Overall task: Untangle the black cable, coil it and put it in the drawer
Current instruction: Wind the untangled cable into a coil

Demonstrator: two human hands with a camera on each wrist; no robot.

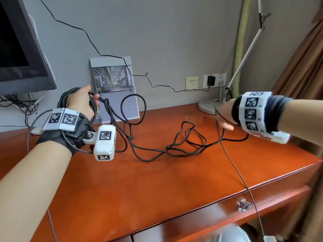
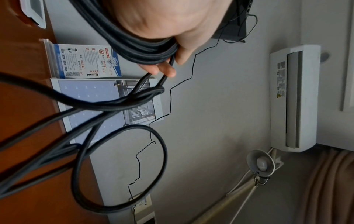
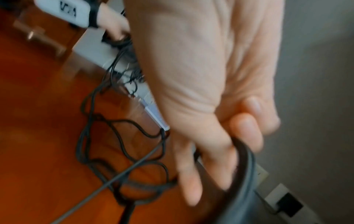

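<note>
while left hand (image 1: 82, 102) grips several finished coils of black cable (image 1: 157, 151), right hand (image 1: 225, 121) hooks a loose strand; tangle remains on tabletop (image 1: 139, 189), drawer (image 1: 227, 212) closed.

A black braided cable (image 1: 158, 151) is lying partly coiled, partly loose. Several loops are hanging bundled together at the left, raised above the reddish-brown desk (image 1: 157, 186). From the bundle, tangled strands are trailing down onto the desktop, crossing one another in loose curves toward the right. The drawer (image 1: 227, 217), with a metal pull, is sitting closed under the desktop's front edge.
</note>
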